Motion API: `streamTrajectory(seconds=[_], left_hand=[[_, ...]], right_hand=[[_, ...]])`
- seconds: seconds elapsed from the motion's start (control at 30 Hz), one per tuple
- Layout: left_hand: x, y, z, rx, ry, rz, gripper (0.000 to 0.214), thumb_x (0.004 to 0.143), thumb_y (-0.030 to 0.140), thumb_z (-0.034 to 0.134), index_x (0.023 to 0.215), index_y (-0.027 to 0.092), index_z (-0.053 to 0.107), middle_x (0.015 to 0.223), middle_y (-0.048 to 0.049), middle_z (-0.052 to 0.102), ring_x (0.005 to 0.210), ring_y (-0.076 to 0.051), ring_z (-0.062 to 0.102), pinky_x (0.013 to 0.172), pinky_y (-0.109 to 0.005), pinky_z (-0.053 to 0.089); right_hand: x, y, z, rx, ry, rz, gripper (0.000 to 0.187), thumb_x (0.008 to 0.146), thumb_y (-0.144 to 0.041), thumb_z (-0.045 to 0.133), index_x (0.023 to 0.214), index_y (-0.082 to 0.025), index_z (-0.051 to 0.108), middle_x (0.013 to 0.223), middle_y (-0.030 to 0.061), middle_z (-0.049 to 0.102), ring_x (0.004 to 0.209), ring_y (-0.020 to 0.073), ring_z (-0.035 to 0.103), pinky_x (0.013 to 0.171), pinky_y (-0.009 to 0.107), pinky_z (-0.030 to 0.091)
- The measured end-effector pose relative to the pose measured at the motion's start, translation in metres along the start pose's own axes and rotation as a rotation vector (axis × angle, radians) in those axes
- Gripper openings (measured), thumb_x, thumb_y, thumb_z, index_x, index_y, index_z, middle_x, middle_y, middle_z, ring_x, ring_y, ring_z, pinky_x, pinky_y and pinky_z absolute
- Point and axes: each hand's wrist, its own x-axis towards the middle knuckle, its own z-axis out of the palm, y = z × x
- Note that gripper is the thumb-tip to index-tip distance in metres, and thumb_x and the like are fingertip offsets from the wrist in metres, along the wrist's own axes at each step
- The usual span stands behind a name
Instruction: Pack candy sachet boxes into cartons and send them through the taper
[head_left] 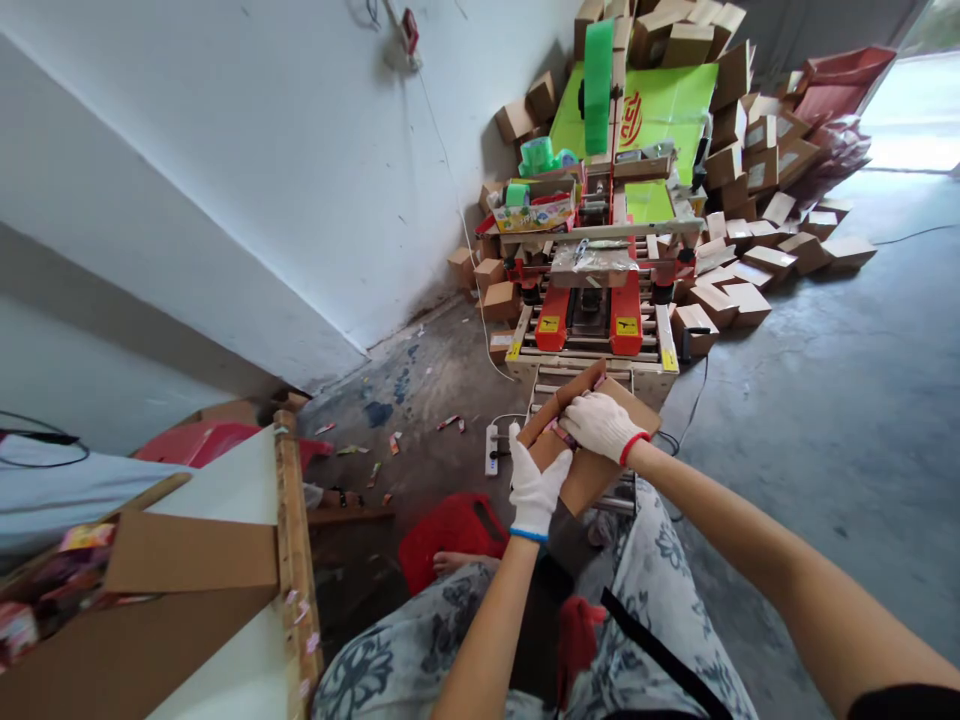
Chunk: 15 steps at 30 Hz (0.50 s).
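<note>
A small cardboard box (592, 482) with raised flaps is tilted in front of me over the near end of the roller conveyor (619, 500). My left hand (535, 492), in a white glove with a blue cuff, grips its left side, thumb apart from the fingers. My right hand (604, 426), gloved with a red cuff, reaches into the opening with its fingers curled down. Pinkish packets (558, 430) show between the flaps near those fingertips. What the right fingers hold, if anything, is hidden by the glove and the flaps.
Ahead stands a carton-sealing machine (589, 310) with a green tape roll (598, 88). Piled cardboard boxes (757, 170) lie behind and right of it. At left, a large open carton (191, 555) rests on a wood-edged table (289, 540). A power strip (491, 450) and a red stool (450, 535) sit low down.
</note>
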Motion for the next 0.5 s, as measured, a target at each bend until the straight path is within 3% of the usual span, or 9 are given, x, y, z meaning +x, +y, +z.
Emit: streamTrajectory(seconds=[0.1, 0.17, 0.27, 0.33, 0.4, 0.5], left_hand=[[0.001, 0.002, -0.002, 0.003, 0.006, -0.017, 0.104, 0.078, 0.048, 0.077, 0.156, 0.022, 0.013, 0.161, -0.0198, 0.03, 0.148, -0.031, 0.036, 0.123, -0.049, 0.031], [0.002, 0.005, -0.002, -0.017, -0.003, -0.012, 0.102, 0.077, 0.048, 0.077, 0.155, 0.022, 0.016, 0.159, -0.0194, 0.034, 0.147, -0.031, 0.038, 0.122, -0.049, 0.032], [0.004, 0.006, 0.001, -0.063, -0.003, -0.012, 0.103, 0.076, 0.048, 0.078, 0.154, 0.021, 0.017, 0.156, -0.0189, 0.038, 0.143, -0.029, 0.044, 0.12, -0.048, 0.036], [0.005, 0.005, 0.001, -0.067, 0.008, -0.017, 0.106, 0.076, 0.051, 0.078, 0.156, 0.019, 0.016, 0.155, -0.0194, 0.039, 0.141, -0.03, 0.045, 0.119, -0.047, 0.037], [0.005, 0.002, -0.002, -0.064, 0.019, -0.002, 0.106, 0.077, 0.055, 0.076, 0.157, 0.018, 0.018, 0.15, -0.0189, 0.044, 0.137, -0.03, 0.05, 0.116, -0.048, 0.04], [-0.006, -0.001, -0.01, -0.017, -0.069, 0.149, 0.083, 0.081, 0.064, 0.069, 0.146, 0.019, 0.046, 0.137, -0.0149, 0.053, 0.128, -0.029, 0.055, 0.112, -0.047, 0.045]], right_hand=[[-0.002, 0.002, 0.0, -0.008, 0.042, 0.027, 0.039, 0.101, -0.039, 0.044, 0.096, -0.017, 0.075, 0.098, 0.0129, 0.071, 0.097, 0.0255, 0.061, 0.089, 0.037, 0.042], [-0.003, 0.002, -0.003, -0.008, 0.134, 0.075, 0.036, 0.099, -0.04, 0.049, 0.115, -0.017, 0.071, 0.118, 0.0148, 0.067, 0.11, 0.0286, 0.057, 0.098, 0.041, 0.039], [-0.006, -0.001, -0.008, 0.009, 0.369, 0.094, 0.061, 0.09, -0.048, 0.063, 0.141, -0.017, 0.053, 0.145, 0.0152, 0.051, 0.133, 0.0344, 0.041, 0.116, 0.052, 0.024], [-0.013, -0.005, -0.008, 0.042, 0.462, 0.08, 0.067, 0.083, -0.053, 0.07, 0.139, -0.018, 0.054, 0.142, 0.0133, 0.053, 0.135, 0.0351, 0.037, 0.12, 0.054, 0.016], [-0.029, -0.009, -0.003, 0.073, 0.453, 0.083, 0.056, 0.084, -0.056, 0.069, 0.126, -0.019, 0.063, 0.128, 0.0119, 0.062, 0.128, 0.0341, 0.043, 0.12, 0.055, 0.016], [-0.061, -0.001, 0.01, 0.096, 0.39, 0.057, 0.04, 0.093, -0.055, 0.059, 0.111, -0.021, 0.068, 0.118, 0.0098, 0.067, 0.119, 0.0304, 0.051, 0.121, 0.056, 0.015]])
